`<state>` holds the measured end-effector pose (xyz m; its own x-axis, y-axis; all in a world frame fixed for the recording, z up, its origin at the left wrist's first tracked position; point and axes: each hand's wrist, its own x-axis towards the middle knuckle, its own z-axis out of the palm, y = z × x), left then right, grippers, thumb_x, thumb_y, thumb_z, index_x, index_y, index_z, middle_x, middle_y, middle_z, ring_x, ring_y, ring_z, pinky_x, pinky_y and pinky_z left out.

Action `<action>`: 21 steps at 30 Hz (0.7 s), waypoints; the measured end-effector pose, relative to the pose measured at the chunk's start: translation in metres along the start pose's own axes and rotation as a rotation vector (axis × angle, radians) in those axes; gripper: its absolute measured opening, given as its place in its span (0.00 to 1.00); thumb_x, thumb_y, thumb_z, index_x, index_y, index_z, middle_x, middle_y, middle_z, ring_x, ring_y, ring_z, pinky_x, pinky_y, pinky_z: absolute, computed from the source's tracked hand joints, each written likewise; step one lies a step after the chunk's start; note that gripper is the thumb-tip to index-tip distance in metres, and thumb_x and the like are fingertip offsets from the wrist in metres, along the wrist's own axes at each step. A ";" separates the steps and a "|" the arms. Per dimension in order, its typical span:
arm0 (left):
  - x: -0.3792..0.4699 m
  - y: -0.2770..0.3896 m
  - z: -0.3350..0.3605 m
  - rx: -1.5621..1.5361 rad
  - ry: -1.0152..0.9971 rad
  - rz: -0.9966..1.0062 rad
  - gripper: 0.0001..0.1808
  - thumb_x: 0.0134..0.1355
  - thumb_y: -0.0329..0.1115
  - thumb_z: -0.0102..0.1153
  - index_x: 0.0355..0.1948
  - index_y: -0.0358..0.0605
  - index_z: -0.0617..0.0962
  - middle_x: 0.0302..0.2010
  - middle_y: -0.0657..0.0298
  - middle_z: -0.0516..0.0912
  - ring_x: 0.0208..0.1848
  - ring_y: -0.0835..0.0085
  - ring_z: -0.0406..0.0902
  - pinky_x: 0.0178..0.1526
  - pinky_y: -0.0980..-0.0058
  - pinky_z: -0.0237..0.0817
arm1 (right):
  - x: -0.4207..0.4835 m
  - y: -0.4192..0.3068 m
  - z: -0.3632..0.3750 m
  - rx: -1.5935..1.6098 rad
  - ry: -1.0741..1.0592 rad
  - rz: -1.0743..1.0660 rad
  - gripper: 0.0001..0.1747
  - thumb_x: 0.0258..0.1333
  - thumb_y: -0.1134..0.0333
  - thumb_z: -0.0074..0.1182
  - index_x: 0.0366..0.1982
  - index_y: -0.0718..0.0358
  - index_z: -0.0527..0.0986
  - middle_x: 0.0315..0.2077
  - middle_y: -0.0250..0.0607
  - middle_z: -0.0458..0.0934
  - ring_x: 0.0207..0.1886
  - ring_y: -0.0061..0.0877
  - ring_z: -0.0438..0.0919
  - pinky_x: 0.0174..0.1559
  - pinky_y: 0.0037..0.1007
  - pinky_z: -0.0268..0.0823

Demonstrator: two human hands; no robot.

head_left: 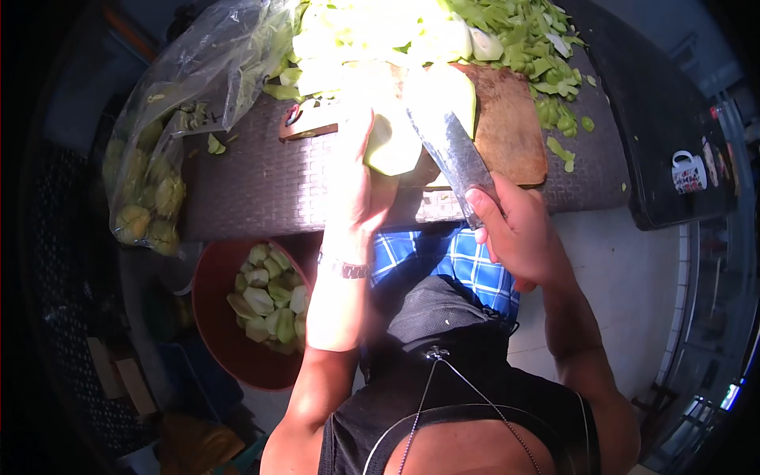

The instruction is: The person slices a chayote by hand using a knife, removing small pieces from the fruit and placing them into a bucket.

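Note:
My left hand [371,184] holds a pale green peeled vegetable, perhaps a chayote [392,142], above the near edge of a wooden cutting board [510,127]. Strong sunlight washes out its fingers. In my right hand [513,219] is a knife with a broad, dark-stained blade [448,145], angled up and left against or just beside the vegetable; I cannot tell whether they touch. Another pale green piece [466,95] lies on the board behind the blade. Green peelings [522,35] are heaped along the far side, with glare hiding the middle of the heap.
A clear plastic bag [142,184] of whole green vegetables hangs over the left table edge. Below it, a red-brown basin [217,338] holds peeled pieces. The table has a woven surface [255,190]. A white patterned mug [689,173] stands on a dark surface at right.

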<state>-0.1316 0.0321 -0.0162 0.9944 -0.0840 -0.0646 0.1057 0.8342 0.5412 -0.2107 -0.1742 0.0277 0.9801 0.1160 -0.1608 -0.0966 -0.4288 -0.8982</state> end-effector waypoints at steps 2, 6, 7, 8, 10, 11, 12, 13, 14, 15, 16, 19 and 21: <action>0.006 -0.010 -0.003 0.061 -0.050 0.000 0.20 0.79 0.43 0.55 0.64 0.44 0.76 0.57 0.64 0.83 0.59 0.76 0.81 0.63 0.68 0.73 | -0.002 0.007 -0.002 -0.032 0.013 0.000 0.14 0.77 0.62 0.52 0.42 0.67 0.77 0.18 0.35 0.77 0.17 0.16 0.75 0.22 0.25 0.66; 0.002 -0.015 -0.005 0.107 -0.018 0.018 0.21 0.80 0.44 0.54 0.65 0.44 0.76 0.59 0.63 0.82 0.61 0.76 0.80 0.64 0.67 0.72 | -0.002 0.013 0.000 -0.083 -0.023 -0.016 0.13 0.77 0.62 0.51 0.43 0.66 0.77 0.18 0.36 0.77 0.17 0.17 0.76 0.22 0.27 0.67; 0.000 -0.018 -0.002 0.146 0.041 0.005 0.23 0.80 0.47 0.53 0.65 0.43 0.76 0.57 0.61 0.83 0.58 0.73 0.82 0.63 0.66 0.74 | -0.002 0.011 0.000 -0.082 -0.021 -0.014 0.13 0.77 0.62 0.51 0.43 0.66 0.77 0.18 0.36 0.77 0.17 0.17 0.76 0.22 0.27 0.67; -0.001 -0.022 0.001 0.185 0.098 -0.010 0.25 0.80 0.51 0.52 0.64 0.43 0.76 0.56 0.59 0.85 0.56 0.70 0.84 0.61 0.65 0.75 | -0.001 0.006 0.001 -0.064 -0.039 0.018 0.12 0.76 0.64 0.50 0.43 0.68 0.75 0.19 0.46 0.78 0.22 0.33 0.80 0.28 0.35 0.70; -0.011 -0.025 0.012 0.201 0.059 -0.035 0.27 0.80 0.53 0.50 0.64 0.42 0.76 0.56 0.56 0.85 0.57 0.67 0.84 0.62 0.63 0.75 | -0.001 0.001 0.005 -0.039 -0.073 0.039 0.12 0.74 0.66 0.49 0.42 0.69 0.74 0.21 0.56 0.80 0.27 0.48 0.84 0.34 0.44 0.73; -0.016 -0.025 0.018 0.213 0.013 -0.067 0.29 0.80 0.56 0.48 0.64 0.41 0.76 0.56 0.54 0.85 0.57 0.65 0.84 0.62 0.61 0.75 | -0.001 0.003 0.008 -0.009 -0.064 -0.005 0.11 0.74 0.66 0.49 0.43 0.69 0.74 0.21 0.57 0.79 0.26 0.48 0.84 0.33 0.44 0.72; -0.021 -0.028 0.025 0.203 -0.075 -0.139 0.34 0.80 0.60 0.42 0.66 0.38 0.73 0.56 0.49 0.84 0.59 0.58 0.83 0.64 0.56 0.75 | 0.000 0.006 0.010 0.017 -0.044 -0.040 0.11 0.74 0.67 0.48 0.43 0.69 0.73 0.21 0.57 0.79 0.24 0.47 0.83 0.32 0.44 0.72; -0.022 -0.033 0.024 0.202 -0.077 -0.145 0.34 0.80 0.60 0.42 0.66 0.38 0.73 0.56 0.49 0.84 0.59 0.58 0.83 0.64 0.56 0.75 | 0.000 0.008 0.011 0.017 -0.039 -0.035 0.11 0.74 0.67 0.48 0.43 0.69 0.73 0.21 0.57 0.79 0.24 0.47 0.83 0.32 0.44 0.72; -0.023 -0.040 0.020 0.293 -0.140 -0.141 0.35 0.80 0.60 0.41 0.67 0.37 0.72 0.57 0.48 0.84 0.60 0.56 0.83 0.64 0.55 0.75 | 0.001 0.010 0.013 0.062 -0.047 0.013 0.11 0.74 0.67 0.48 0.44 0.69 0.73 0.21 0.57 0.78 0.23 0.45 0.83 0.31 0.43 0.72; -0.025 -0.047 0.016 0.385 -0.202 -0.136 0.36 0.81 0.61 0.39 0.68 0.36 0.70 0.57 0.47 0.83 0.60 0.54 0.83 0.64 0.53 0.75 | 0.001 0.011 0.014 0.108 -0.056 0.060 0.11 0.75 0.67 0.47 0.45 0.69 0.72 0.20 0.58 0.78 0.21 0.44 0.82 0.29 0.42 0.71; -0.028 -0.057 0.013 0.221 -0.168 -0.168 0.36 0.81 0.61 0.38 0.70 0.36 0.69 0.58 0.47 0.83 0.60 0.54 0.83 0.64 0.54 0.74 | 0.002 0.013 0.014 0.109 -0.054 0.064 0.11 0.75 0.67 0.47 0.45 0.69 0.72 0.20 0.58 0.78 0.21 0.44 0.82 0.29 0.42 0.71; -0.030 -0.059 0.005 0.245 -0.139 -0.140 0.35 0.81 0.60 0.38 0.70 0.38 0.69 0.57 0.48 0.83 0.60 0.54 0.83 0.64 0.55 0.75 | 0.006 0.019 0.013 0.192 -0.075 0.004 0.11 0.76 0.65 0.47 0.46 0.69 0.72 0.19 0.51 0.78 0.18 0.35 0.80 0.26 0.38 0.70; -0.031 -0.055 0.007 0.230 -0.132 -0.135 0.35 0.81 0.60 0.39 0.69 0.38 0.70 0.56 0.48 0.83 0.59 0.54 0.83 0.63 0.55 0.75 | 0.008 0.020 0.015 0.363 -0.160 0.143 0.13 0.78 0.63 0.47 0.46 0.68 0.73 0.18 0.42 0.77 0.17 0.27 0.78 0.24 0.35 0.69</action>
<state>-0.1686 -0.0150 -0.0382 0.9621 -0.2685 -0.0472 0.2210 0.6667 0.7118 -0.2071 -0.1684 0.0024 0.9159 0.2283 -0.3303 -0.3126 -0.1107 -0.9434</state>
